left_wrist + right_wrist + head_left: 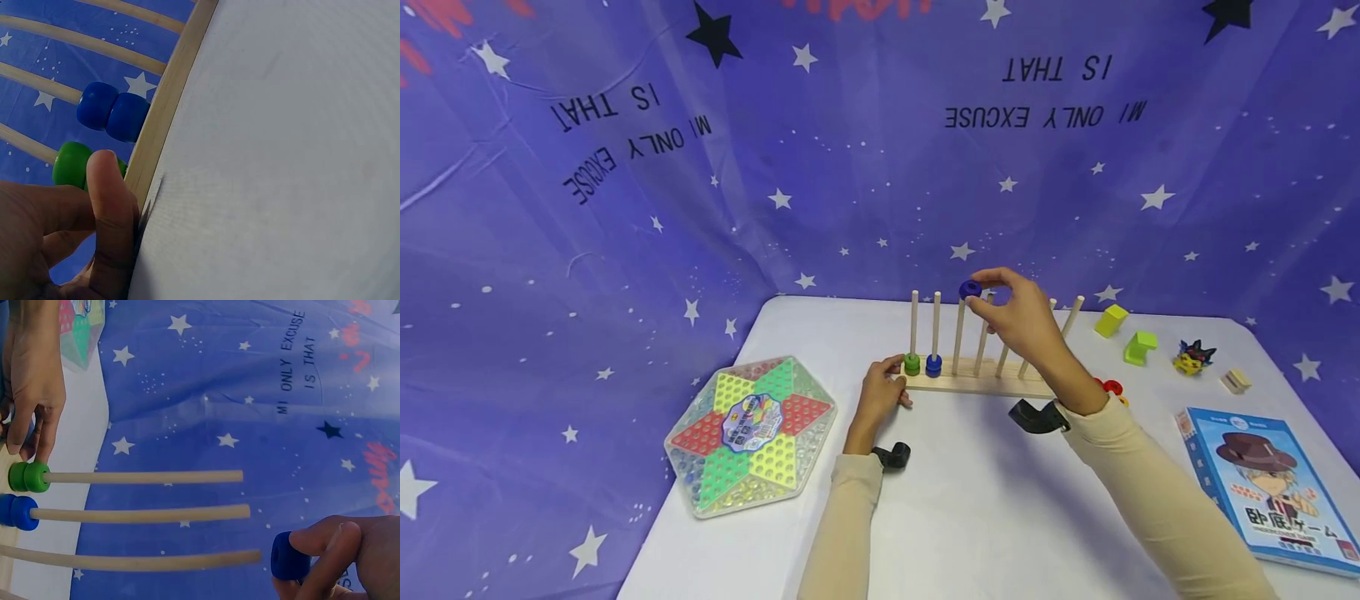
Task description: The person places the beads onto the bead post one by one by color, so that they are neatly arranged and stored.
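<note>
A wooden peg stand with several upright pegs stands on the table. Green beads sit low on its leftmost peg, and two blue beads sit on the peg beside it. My left hand grips the left end of the stand, with the thumb in front of the green beads. My right hand pinches a dark blue bead between thumb and fingers. That bead is at the tip of the third peg, a small gap from it in the right wrist view.
A Chinese checkers board lies to the left. On the right are a blue game box, yellow-green blocks, a small figure and a pale wooden block. Red rings show behind my right forearm. A purple star-patterned cloth hangs behind.
</note>
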`<state>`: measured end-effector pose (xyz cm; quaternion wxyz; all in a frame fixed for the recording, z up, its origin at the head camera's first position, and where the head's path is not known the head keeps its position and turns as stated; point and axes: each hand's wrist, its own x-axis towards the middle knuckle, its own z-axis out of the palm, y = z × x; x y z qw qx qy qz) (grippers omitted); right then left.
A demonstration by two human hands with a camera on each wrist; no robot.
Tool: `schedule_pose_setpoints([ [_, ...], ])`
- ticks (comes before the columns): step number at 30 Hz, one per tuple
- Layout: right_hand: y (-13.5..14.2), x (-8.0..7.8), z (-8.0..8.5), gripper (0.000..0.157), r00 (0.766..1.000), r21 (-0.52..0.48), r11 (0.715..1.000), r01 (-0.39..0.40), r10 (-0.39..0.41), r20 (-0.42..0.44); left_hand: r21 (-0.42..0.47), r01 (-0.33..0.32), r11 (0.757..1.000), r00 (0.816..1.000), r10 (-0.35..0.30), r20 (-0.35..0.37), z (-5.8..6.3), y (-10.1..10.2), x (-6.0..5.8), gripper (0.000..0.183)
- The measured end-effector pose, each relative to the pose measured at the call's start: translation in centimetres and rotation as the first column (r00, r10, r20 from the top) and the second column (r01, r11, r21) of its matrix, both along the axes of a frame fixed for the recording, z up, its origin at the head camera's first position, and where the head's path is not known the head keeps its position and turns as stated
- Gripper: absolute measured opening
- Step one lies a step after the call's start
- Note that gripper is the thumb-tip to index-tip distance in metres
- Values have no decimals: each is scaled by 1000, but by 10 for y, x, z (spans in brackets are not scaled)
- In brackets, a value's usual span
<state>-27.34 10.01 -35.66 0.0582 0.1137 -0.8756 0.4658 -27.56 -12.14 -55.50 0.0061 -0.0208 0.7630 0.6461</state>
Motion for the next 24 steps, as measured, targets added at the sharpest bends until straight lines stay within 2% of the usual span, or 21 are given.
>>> schedule_pose_setpoints([
  [9, -9, -9, -8, 40, 1000, 57, 998, -9, 9, -10, -23, -3, 1000, 1000, 3, 7, -1, -1, -1, 47],
  [14, -6, -5, -8, 45, 1000, 85, 996, -11, 13, -26, -28, 1, 1000, 1000, -1, 0, -2, -2, -1, 48],
  [18, 1, 8, -4, 45, 998, 66, 998, 10, -5, -70, -19, -20, 1000, 1000, 20, -2, -3, -4, 1, 47],
  [24, 41, 47, -3, 42, 981, 28, 994, 104, -98, -165, -37, 7, 999, 1000, -7, 5, -4, -3, 0, 47],
])
